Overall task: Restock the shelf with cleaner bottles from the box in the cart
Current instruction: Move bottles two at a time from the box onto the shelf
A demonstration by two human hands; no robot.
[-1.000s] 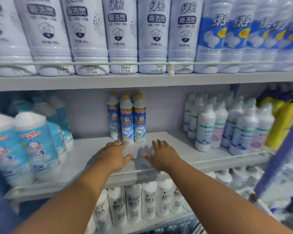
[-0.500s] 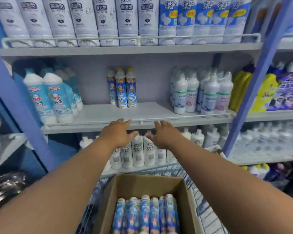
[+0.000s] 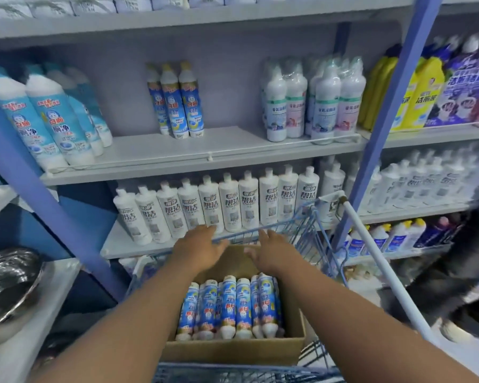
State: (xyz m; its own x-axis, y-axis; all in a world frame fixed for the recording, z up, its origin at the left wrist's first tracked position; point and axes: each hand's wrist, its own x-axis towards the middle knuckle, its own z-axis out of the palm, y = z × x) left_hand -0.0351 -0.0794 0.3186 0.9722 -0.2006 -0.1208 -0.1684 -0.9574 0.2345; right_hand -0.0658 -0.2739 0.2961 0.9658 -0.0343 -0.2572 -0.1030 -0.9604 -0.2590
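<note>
Two bare forearms reach up from the bottom edge toward the middle of the frame, palms down. The left hand and right hand hover side by side over the far end of a box, fingers straight and loosely spread, holding nothing. The left fingertips overlap the blue wire rim of the cart in the picture; whether they touch it cannot be told.

The open cardboard box sits in the cart at lower centre. Inside it, cleaner bottles with blue labels lie packed in a row, caps toward the viewer.

Above, in the upper middle of the frame, three matching bottles stand upright together at the back of a grey shelf, with bare shelf around them. Light-blue bottles stand at its left end, white ones at its right.
</note>
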